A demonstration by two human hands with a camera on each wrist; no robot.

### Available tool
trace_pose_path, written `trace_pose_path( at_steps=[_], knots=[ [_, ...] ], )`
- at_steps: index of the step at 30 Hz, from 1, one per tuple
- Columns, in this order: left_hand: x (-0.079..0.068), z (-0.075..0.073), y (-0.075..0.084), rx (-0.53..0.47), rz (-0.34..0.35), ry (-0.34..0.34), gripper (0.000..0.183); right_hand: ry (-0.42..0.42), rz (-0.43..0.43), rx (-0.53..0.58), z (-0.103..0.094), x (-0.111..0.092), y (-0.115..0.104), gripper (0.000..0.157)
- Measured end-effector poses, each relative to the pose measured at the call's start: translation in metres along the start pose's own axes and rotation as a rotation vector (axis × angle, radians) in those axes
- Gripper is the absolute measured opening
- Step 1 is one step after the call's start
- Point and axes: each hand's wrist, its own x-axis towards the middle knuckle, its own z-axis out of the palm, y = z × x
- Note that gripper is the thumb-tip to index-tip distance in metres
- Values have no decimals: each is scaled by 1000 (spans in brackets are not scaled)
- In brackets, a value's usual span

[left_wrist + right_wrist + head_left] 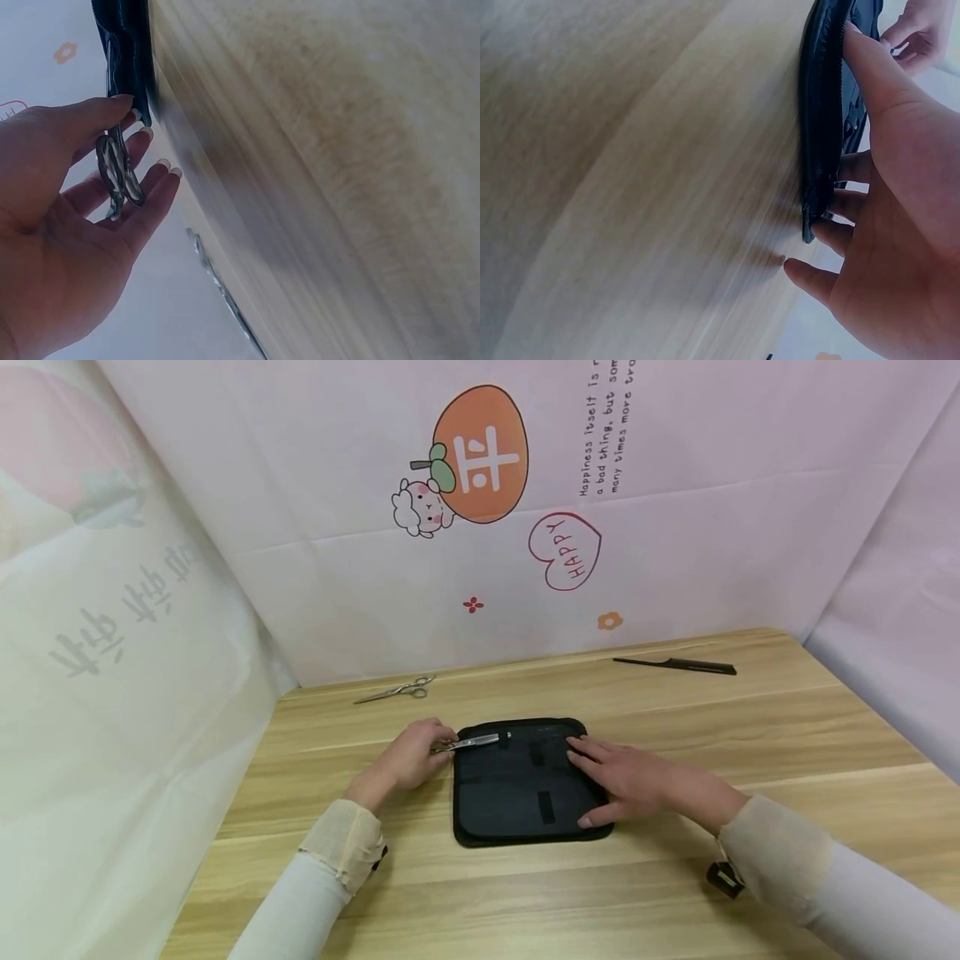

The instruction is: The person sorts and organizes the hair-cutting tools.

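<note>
A black zippered case point(498, 793) lies opened flat on the table, its dark inner side with small elastic loops facing up. My left hand point(415, 752) pinches a pair of silver scissors point(477, 741) between thumb and fingers near the case's upper left corner. The scissors' blades lie over the case, pointing right toward a loop. Their finger rings point(116, 172) hang within the palm in the left wrist view. My right hand point(630, 777) rests on the case's right side with fingers spread. In the right wrist view, its thumb reaches over the zipper edge point(825, 112).
Another pair of scissors point(397, 690) lies at the back left of the table. A black tail comb point(675, 666) is at the back right. The wooden table point(525, 902) meets a printed white cloth point(337, 602) behind and at the sides.
</note>
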Motion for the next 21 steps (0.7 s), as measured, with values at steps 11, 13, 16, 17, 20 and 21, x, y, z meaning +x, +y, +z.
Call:
trace_pose_path(
  at_steps=[11, 13, 16, 17, 20, 21],
  knots=[
    [2, 2, 0, -4, -12, 42, 26, 7, 0, -3, 2, -1, -2, 102],
    [2, 2, 0, -2, -14, 50, 25, 4, 1, -4, 2, -1, -2, 102],
    [2, 3, -1, 7, -17, 51, 23, 0, 2, -7, 1, -1, -3, 102],
    [2, 3, -1, 14, -19, 49, 22, 0, 2, -9, 1, -1, -4, 102],
    [1, 2, -1, 31, -27, 50, 23, 3, 0, -17, 1, -1, -5, 102],
    [1, 2, -1, 32, -31, 53, 23, 4, -1, -18, 2, -1, -5, 102]
  ],
)
